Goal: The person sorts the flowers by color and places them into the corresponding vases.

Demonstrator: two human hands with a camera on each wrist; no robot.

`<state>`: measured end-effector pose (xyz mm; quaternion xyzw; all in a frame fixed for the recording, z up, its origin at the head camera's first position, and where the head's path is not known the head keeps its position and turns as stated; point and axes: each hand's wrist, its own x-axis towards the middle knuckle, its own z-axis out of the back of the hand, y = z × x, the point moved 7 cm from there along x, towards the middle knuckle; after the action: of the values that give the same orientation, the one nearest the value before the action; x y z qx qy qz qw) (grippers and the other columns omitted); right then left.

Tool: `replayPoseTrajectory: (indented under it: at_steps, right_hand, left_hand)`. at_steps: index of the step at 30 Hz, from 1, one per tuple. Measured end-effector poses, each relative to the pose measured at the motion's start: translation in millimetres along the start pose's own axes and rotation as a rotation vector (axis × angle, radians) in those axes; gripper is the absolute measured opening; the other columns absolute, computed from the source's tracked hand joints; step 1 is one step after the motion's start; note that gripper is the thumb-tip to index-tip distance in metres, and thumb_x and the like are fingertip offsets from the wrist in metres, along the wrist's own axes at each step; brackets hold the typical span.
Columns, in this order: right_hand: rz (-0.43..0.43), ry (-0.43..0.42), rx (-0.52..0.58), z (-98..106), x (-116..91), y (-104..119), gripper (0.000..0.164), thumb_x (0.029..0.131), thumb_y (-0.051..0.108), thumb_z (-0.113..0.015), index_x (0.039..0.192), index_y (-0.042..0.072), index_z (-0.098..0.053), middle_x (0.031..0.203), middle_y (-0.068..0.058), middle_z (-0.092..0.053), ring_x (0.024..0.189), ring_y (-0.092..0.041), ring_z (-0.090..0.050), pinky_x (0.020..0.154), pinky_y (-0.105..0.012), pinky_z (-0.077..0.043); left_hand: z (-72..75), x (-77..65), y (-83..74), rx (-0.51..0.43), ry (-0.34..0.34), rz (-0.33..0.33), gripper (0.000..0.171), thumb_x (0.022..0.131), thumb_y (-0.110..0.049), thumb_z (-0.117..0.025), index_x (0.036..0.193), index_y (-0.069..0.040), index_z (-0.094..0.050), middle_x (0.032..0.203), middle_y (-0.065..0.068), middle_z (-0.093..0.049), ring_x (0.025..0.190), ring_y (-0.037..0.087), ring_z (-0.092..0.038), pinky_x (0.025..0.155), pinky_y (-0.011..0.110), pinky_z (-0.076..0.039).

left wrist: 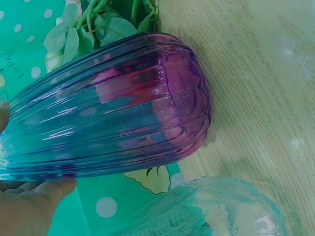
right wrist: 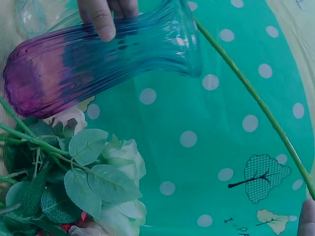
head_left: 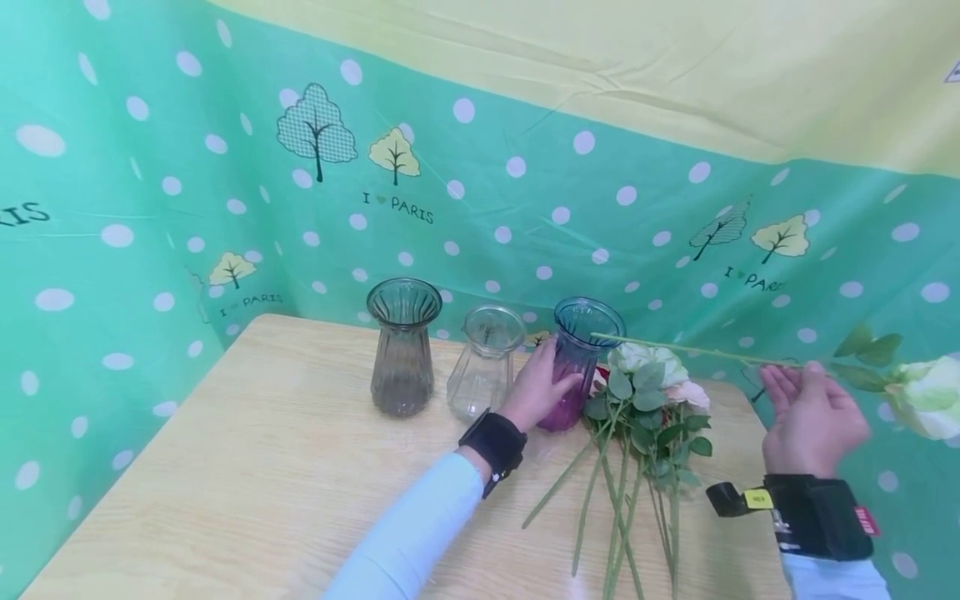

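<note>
My left hand [head_left: 537,385] grips the blue-and-purple ribbed glass vase [head_left: 573,379] around its side, thumb toward the front. In the left wrist view the vase [left wrist: 128,108] looks to contain no stem. High on the right, my right hand [head_left: 813,421] pinches the green stem of a white artificial rose [head_left: 930,396], whose bloom points off to the right. The cut end of the stem [head_left: 675,347] reaches across to the vase's mouth; in the right wrist view the stem [right wrist: 256,98] meets the rim. Whether its tip is inside the mouth I cannot tell.
A smoky grey vase [head_left: 402,358] and a clear vase [head_left: 483,375] stand left of the held one. Several artificial roses [head_left: 648,367] lie right of it, stems [head_left: 622,517] toward the front of the wooden table [head_left: 262,483]. A polka-dot cloth [head_left: 487,200] hangs behind.
</note>
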<state>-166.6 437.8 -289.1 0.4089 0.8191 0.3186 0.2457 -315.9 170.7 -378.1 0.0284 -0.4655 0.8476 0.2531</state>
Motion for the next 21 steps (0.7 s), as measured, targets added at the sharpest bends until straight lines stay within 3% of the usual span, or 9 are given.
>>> replayPoseTrajectory:
  at_steps: [7,14,21]
  right_hand:
    - [0.107,0.006,-0.082,-16.1,-5.2,-1.4,0.022,0.079,0.007,-0.073,0.097,-0.003,-0.064,0.076,-0.014,-0.067,0.069,-0.024,-0.07,0.066,-0.03,-0.059]
    - [0.247,0.138,-0.14,-46.7,-14.2,-1.7,0.023,0.08,0.004,-0.072,0.097,-0.006,-0.06,0.072,-0.015,-0.067,0.066,-0.024,-0.07,0.064,-0.03,-0.059]
    - [0.281,0.202,-0.184,-64.9,-20.5,-10.6,0.02,0.079,0.005,-0.072,0.092,-0.003,-0.059,0.073,-0.014,-0.069,0.066,-0.022,-0.069,0.065,-0.029,-0.058]
  left_hand:
    - [-1.2,0.2,2.0,-0.004,-0.007,-0.007,0.074,0.09,-0.037,-0.06,0.145,0.0,-0.027,0.146,0.018,-0.038,0.133,0.028,-0.041,0.111,0.038,-0.037]
    - [-1.8,1.4,5.0,0.02,-0.003,0.007,0.076,0.09,-0.038,-0.06,0.146,0.0,-0.026,0.147,0.017,-0.036,0.134,0.028,-0.04,0.112,0.037,-0.035]
    - [-1.3,0.9,0.9,0.024,0.0,-0.012,0.075,0.09,-0.037,-0.06,0.144,0.002,-0.027,0.145,0.018,-0.039,0.132,0.028,-0.042,0.111,0.038,-0.037]
